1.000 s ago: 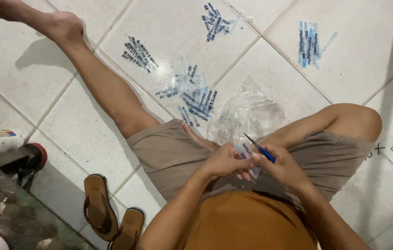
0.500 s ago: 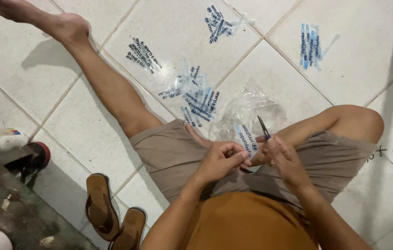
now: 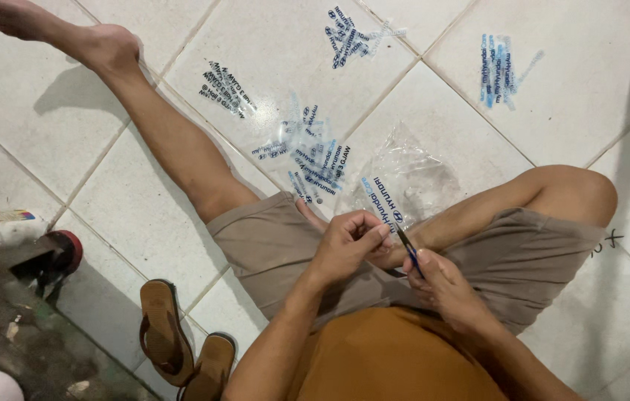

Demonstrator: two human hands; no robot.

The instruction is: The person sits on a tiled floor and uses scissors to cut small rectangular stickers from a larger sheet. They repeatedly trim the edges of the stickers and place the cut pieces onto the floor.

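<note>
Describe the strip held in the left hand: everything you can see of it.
The strip is a narrow, clear plastic band with dark blue print along it, thin and flexible by its look. It rises from the left hand, which pinches its lower end between thumb and fingers, and slants up-left over the crumpled clear bag on the tile floor. The blue-handled tool in the right hand meets its lower end.

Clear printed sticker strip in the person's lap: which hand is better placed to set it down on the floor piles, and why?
Probably the left hand: it pinches the clear printed sticker strip, nearest the pile of strips. The right hand holds a thin dark blue-handled tool.
</note>
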